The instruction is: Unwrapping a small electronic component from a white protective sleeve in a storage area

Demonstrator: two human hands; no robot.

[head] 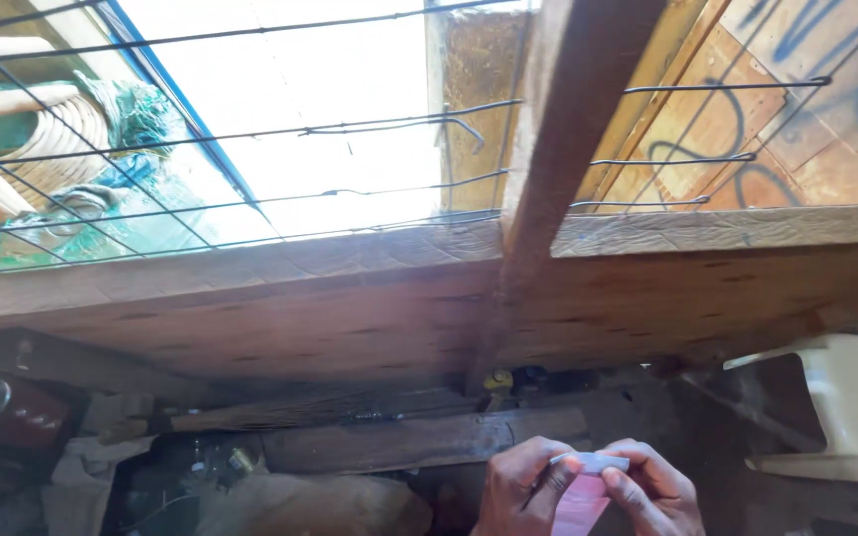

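Note:
At the bottom edge of the head view, my left hand (516,488) and my right hand (655,490) are close together. Both pinch a small flat pink packet (584,499) with a pale lavender top strip between the fingertips. The packet hangs down between the hands and its lower part is cut off by the frame. The hands are held over a dark cluttered space below a wooden window ledge (350,288).
A wire mesh grid (280,129) covers the bright window opening. A vertical wooden post (568,119) crosses the ledge. Below lie a wooden plank (419,442), a crumpled sack (310,506), a dark red container (2,407) at left and a cream plastic piece (846,407) at right.

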